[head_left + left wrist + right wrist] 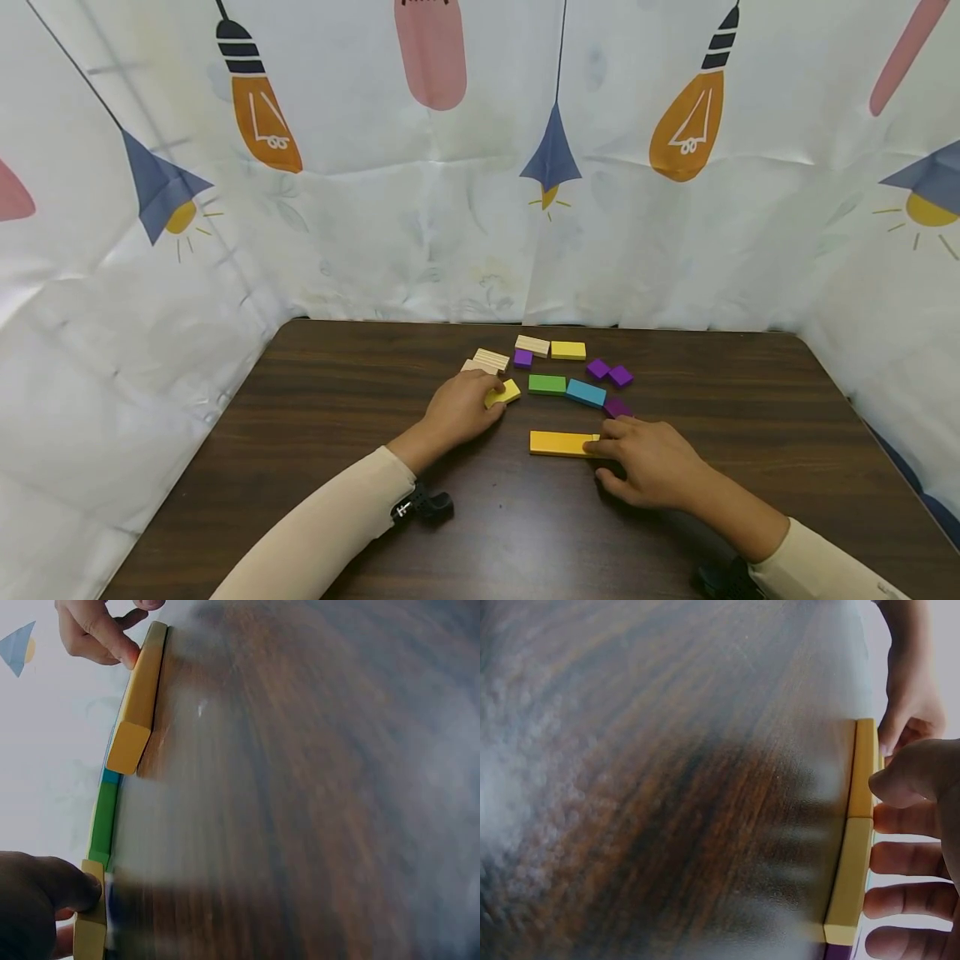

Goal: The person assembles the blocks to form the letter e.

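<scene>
My left hand (461, 408) pinches a small yellow block (510, 392) on the table, beside pale wooden blocks (491, 359). In the left wrist view, its thumb (79, 889) lies against that block's near side. My right hand (652, 462) is at the right end of a long orange block (558, 443), with a fingertip touching it. The right wrist view shows a second yellow block (847, 881) end to end with the orange one, mostly hidden by the hand in the head view. The right fingers (907, 859) stretch fairly straight along the blocks' far side.
Behind the orange block lie a green block (547, 384), a blue block (586, 392) and several purple blocks (620, 376). Farther back sits another yellow block (567, 350). The dark wooden table (337, 375) meets a printed white curtain (450, 233).
</scene>
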Demonstrator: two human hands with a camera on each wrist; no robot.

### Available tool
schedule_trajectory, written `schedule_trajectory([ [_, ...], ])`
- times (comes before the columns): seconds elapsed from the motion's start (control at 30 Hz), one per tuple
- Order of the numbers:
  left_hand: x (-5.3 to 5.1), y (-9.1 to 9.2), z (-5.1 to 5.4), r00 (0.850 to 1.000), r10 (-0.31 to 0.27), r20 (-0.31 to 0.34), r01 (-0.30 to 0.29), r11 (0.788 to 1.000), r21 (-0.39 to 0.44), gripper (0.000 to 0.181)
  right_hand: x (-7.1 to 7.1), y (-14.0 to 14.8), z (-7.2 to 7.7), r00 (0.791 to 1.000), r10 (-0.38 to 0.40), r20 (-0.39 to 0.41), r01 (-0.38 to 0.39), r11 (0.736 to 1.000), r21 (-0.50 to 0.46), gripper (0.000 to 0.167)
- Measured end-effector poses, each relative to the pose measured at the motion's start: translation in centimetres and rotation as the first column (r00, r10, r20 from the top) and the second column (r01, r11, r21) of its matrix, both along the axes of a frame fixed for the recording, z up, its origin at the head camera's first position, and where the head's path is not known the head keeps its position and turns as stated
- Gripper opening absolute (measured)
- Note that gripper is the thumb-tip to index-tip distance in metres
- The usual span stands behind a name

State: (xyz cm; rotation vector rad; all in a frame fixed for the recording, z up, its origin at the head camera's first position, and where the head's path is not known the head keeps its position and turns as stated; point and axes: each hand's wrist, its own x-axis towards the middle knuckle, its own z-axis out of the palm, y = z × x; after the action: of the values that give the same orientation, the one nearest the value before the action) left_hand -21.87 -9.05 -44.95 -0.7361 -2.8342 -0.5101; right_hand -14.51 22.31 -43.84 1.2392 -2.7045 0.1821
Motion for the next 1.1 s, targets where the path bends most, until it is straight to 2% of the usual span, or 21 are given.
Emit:
schedule_trajectory([
  [0.33, -0.1, 0.8, -0.2, 1.000, 0.026, -0.004, -0.026, 1.000, 0.005, 0.021, -0.1, 0.1, -0.1, 1.000, -0.001, 0.005, 0.001, 1.000, -0.001, 0.030],
  [0.73, -0.2, 1.4, -0.3, 0.998, 0.058, -0.020, -0.059, 0.998, -0.027, 0.022, 0.0, 0.0, 0.0, 1.000, -0.003, 0.016, 0.003, 1.000, 0.003, 0.030],
  [1.1, -0.4, 1.5, -0.3, 0.998, 0.058, -0.008, -0.059, 0.997, -0.041, 0.023, 0.0, 0.0, 0.1, 1.000, -0.002, 0.017, 0.002, 1.000, -0.003, 0.030],
])
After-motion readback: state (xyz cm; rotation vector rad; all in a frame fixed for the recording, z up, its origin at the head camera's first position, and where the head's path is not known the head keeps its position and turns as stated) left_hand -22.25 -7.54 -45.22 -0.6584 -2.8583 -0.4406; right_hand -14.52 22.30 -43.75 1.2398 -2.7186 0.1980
